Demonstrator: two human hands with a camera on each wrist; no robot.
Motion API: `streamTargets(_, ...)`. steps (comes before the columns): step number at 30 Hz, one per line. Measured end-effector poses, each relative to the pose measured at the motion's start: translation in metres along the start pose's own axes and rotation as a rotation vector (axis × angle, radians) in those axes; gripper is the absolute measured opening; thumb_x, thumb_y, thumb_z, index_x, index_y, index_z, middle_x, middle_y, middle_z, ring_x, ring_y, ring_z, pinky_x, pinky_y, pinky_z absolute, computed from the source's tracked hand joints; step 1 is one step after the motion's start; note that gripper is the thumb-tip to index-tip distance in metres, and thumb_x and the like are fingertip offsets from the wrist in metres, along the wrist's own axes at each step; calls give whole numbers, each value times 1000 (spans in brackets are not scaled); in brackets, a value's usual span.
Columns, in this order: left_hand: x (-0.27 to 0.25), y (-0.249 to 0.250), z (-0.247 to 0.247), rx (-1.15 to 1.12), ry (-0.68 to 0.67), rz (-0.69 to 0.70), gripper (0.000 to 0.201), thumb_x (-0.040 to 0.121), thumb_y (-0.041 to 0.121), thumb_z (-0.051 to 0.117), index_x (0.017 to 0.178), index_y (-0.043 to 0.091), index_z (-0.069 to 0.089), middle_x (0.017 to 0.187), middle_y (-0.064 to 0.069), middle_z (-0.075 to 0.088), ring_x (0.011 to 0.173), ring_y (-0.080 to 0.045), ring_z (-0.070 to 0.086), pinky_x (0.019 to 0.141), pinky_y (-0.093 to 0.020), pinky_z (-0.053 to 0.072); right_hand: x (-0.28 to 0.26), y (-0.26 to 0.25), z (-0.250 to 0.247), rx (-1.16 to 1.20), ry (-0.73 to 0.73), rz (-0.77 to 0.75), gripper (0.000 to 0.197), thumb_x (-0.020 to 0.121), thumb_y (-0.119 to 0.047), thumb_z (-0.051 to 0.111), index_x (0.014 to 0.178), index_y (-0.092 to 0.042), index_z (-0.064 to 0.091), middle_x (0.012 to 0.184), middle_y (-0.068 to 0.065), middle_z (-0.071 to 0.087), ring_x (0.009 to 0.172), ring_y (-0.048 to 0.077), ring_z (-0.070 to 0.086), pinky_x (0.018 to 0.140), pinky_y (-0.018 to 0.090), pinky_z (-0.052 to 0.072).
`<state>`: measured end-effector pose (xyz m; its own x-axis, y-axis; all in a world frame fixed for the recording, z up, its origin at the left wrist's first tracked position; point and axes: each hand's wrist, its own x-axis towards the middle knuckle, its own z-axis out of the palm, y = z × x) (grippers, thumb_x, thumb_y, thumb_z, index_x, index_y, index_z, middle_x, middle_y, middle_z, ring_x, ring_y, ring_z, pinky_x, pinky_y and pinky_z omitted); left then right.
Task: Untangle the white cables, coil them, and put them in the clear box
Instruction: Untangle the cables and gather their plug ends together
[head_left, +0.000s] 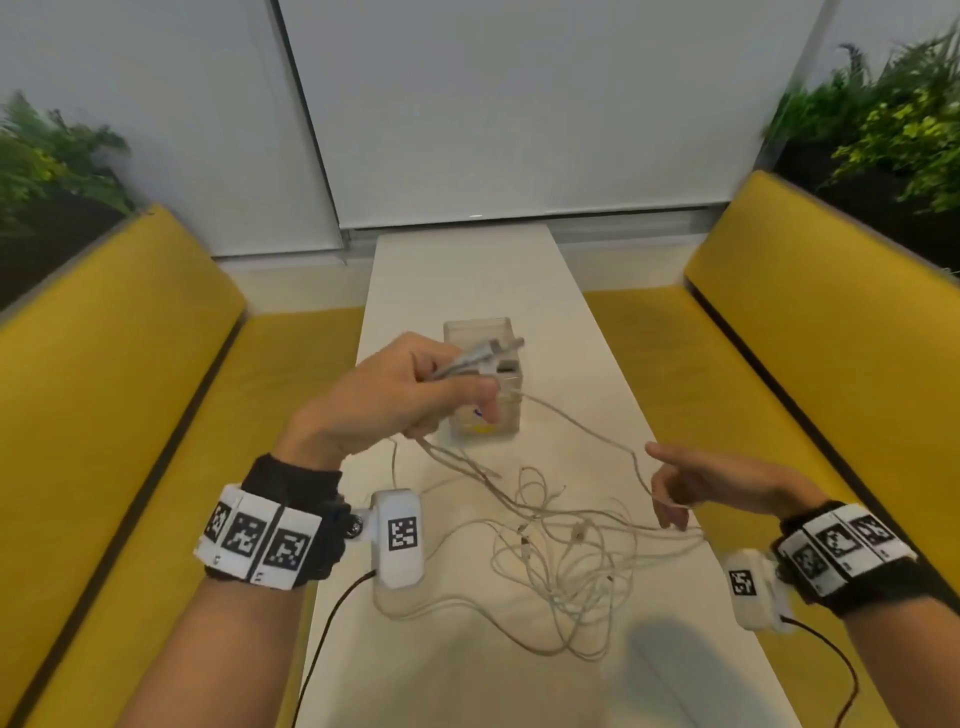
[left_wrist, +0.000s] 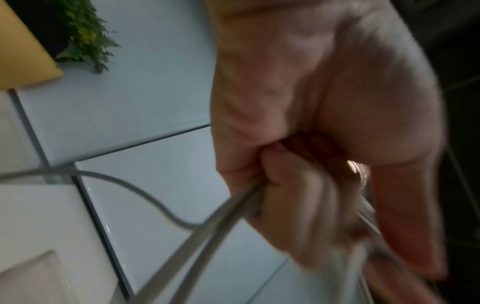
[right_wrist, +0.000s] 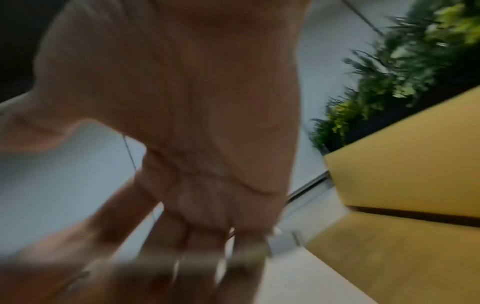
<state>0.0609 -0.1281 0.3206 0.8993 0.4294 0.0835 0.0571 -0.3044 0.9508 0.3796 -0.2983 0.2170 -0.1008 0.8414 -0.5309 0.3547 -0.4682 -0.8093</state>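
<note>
At about nine o'clock of the scene, the left hand (head_left: 395, 387) is raised above the surface (head_left: 467, 270) with its fingers curled round a small bundle of gathered cable loops (head_left: 467, 358); in the left wrist view several strands are seen running out of the closed fist. This bundle is judged to be a first coil only partly wound, since strands trail from it down to the heap.

At the centre, toward twelve o'clock, the clear box (head_left: 480, 332) is stood upright on the surface, partly hidden behind the left hand. Something with a yellow and blue mark is seen low in it, but whether any cable lies inside cannot be told.

At about five o'clock of the box, the white cables (head_left: 566, 566) are spread over the surface in a loose knot of crossing loops, with small connectors among them.

At three o'clock, a strand from that heap is pinched by the right hand (head_left: 696, 491), its forefinger extended.

The task is judged early: most untangling, all further coiling and the boxing are left.
</note>
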Motion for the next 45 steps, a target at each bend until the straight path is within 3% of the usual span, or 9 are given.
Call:
streamTargets(2, -5, 3, 6, -116, -256, -22, 32, 96, 28, 60, 107, 1, 74, 50, -1, 26, 42, -16, 19, 42, -26, 18, 4, 9, -3, -69, -27, 181, 91, 87, -77, 28, 72, 1, 71, 90, 13, 77, 85, 23, 67, 91, 30, 50)
streamTargets(5, -6, 6, 5, -388, -363, -37, 41, 96, 30, 61, 119, -4, 67, 49, 10, 30, 41, -9, 21, 38, -19, 19, 24, 29, -9, -315, 135, 251, 82, 82, -80, 34, 79, -14, 82, 98, -1, 78, 98, 14, 69, 100, 35, 51)
streamTargets(13, -13, -15, 0, -612, -56, -265, 30, 96, 25, 52, 90, -1, 65, 62, -7, 33, 40, -10, 35, 27, -14, 31, 103, 29, 29, -563, 304, -40, 29, 91, -45, 59, 103, -23, 74, 106, -3, 76, 95, 14, 68, 87, 33, 54)
streamTargets(18, -42, -65, -2, -601, 269, -422, 24, 101, 23, 51, 89, 5, 61, 60, -1, 20, 38, -6, 21, 28, -10, 17, 163, 11, 60, -505, 298, -115, 18, 92, -17, 56, 104, -16, 69, 98, 6, 76, 90, 18, 68, 75, 25, 47)
streamTargets(23, -73, -104, -1, -637, 431, -569, 30, 104, 24, 47, 76, 14, 49, 54, 3, 19, 39, -7, 16, 28, -12, 16, 205, 34, 53, -458, 523, 286, 21, 93, -8, 47, 109, -1, 60, 115, 22, 65, 103, 39, 65, 88, 42, 54)
streamTargets(27, -88, -123, 3, -704, 458, -592, 40, 104, 25, 44, 65, 18, 39, 51, 3, 18, 46, -13, 9, 31, -15, 14, 216, 68, 54, -560, 432, 487, 56, 103, -41, 33, 126, 4, 58, 132, 20, 61, 122, 34, 58, 99, 34, 44)
streamTargets(34, -83, -129, 10, -677, 437, -600, 46, 103, 26, 47, 60, 12, 52, 46, -1, 34, 37, -12, 31, 34, -19, 29, 231, 91, 71, -493, 473, 505, 43, 95, -32, 58, 112, 6, 64, 120, 23, 66, 110, 38, 62, 79, 34, 47)
streamTargets(41, -52, -132, 20, -559, 526, -386, 33, 104, 25, 48, 109, 2, 71, 60, -1, 32, 49, -10, 29, 43, -21, 28, 213, 45, 56, -249, 708, 77, 21, 89, -23, 60, 85, -3, 59, 90, 16, 72, 94, 35, 67, 77, 35, 48)
streamTargets(45, -18, -117, 38, -409, 552, -292, 27, 98, 27, 61, 116, 12, 73, 59, 7, 25, 54, -13, 20, 48, -23, 27, 171, -21, 53, 58, 532, -357, 17, 94, -19, 62, 86, -7, 55, 76, 12, 74, 70, 26, 72, 68, 38, 56)
